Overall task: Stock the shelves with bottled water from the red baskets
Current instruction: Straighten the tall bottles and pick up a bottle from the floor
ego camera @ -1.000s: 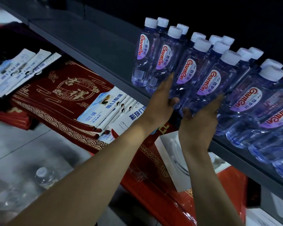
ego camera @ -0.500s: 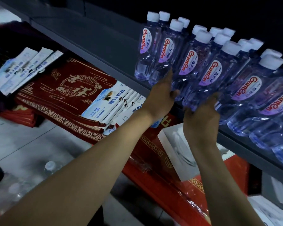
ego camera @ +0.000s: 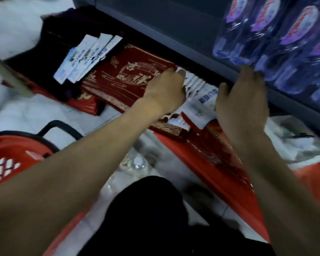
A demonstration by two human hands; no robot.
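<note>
Here, on the head camera, I see both hands empty: the left hand (ego camera: 165, 89) loosely curled and holding nothing, the right hand (ego camera: 243, 100) flat with fingers spread. The stocked water bottles (ego camera: 277, 39) stand in a blurred block up and to the right of the right hand's fingertips, on the grey shelf (ego camera: 192, 43) whose front edge runs just above both hands. Under the left hand lie red gift packs (ego camera: 126, 74) and white sachets (ego camera: 198, 85); I cannot tell whether it touches them. One red basket (ego camera: 17, 154) with a black handle sits well down-left of the left forearm, and a loose clear bottle (ego camera: 137, 163) lies on the floor between the forearms.

I judge the step in hand to be the turn from shelf to supply. The next move calls for a reach down to the floor bottle or the basket and a firm wrap around a bottle's body.
</note>
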